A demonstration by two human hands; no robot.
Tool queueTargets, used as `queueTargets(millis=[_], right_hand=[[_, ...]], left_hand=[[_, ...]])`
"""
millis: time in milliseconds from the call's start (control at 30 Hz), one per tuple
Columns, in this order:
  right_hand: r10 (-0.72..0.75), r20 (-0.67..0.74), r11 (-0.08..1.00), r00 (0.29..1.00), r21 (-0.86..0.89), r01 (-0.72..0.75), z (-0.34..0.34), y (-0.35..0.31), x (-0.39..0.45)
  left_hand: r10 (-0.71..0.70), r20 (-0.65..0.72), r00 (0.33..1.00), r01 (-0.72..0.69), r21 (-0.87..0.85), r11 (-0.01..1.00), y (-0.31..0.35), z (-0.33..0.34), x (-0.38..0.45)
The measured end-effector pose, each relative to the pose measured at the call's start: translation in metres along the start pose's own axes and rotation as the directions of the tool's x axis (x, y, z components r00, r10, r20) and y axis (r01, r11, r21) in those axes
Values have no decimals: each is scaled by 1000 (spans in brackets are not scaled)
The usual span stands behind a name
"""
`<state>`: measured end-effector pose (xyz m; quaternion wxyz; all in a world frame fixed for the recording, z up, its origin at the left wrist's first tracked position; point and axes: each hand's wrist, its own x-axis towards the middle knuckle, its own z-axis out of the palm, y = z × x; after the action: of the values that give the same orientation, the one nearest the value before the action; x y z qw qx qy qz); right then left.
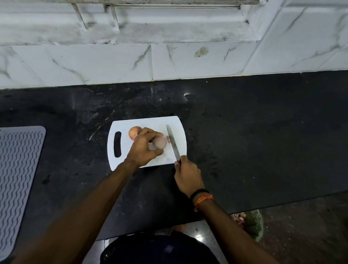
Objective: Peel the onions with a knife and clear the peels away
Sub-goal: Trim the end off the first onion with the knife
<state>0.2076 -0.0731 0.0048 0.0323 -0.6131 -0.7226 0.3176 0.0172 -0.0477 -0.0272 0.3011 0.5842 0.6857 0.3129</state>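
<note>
Here the left hand (144, 145) grips a pale onion (160, 142) on the white cutting board (127, 150), with fingers and thumb curled round its left side. The right hand (187, 174) is clamped on the handle of a knife (173, 142). The blade lies just to the right of the held onion, its tip pointing away from the person. A small trimmed scrap (168, 139) sits between that onion and the blade. A second onion (134, 132), in its orange-brown skin, rests behind the left hand, near the board's handle slot.

Risks, judged from this layout:

1. Finger injury. The left fingertips sit close to the cutting line. A round onion can roll under sideways blade pressure and bring a finger under the edge.
2. Board shift. The board lies on a glossy dark counter (258, 134), and nothing beneath it shows. A firm cut could make it slide.
3. Excess waste. A deep cut at the onion's end would remove good layers along with the skin.
4. Stray onion. The second onion lies loose, touching or nearly touching the left hand. A nudge could send it off the board.
5. Scattered peels. The scrap lies loose on the board. A green-lined container (252, 223) on the floor to the right appears to hold scraps. Peels swept carelessly over the counter edge could miss it.
</note>
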Motion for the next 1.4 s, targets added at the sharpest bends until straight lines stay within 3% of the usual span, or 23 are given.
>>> queueTargets(millis=[200,600,867,1400], right_hand=[[-17,-64,1000,998,20,19,-7,2,2],[-73,-28,996,997,53,75,-13,-9,1],[-54,7,999,999,4,54,-10,-18,-1],[-9,48,1000,999,5,8,-6,-34,7]], left_hand=[[2,-12,1000,-2,24,1000,2,1,-1],[-93,49,994,91,41,995,-1,1,-2],[34,71,997,-36,34,999,2,-3,-1],[-26,82,996,25,2,1000,2,-6,9]])
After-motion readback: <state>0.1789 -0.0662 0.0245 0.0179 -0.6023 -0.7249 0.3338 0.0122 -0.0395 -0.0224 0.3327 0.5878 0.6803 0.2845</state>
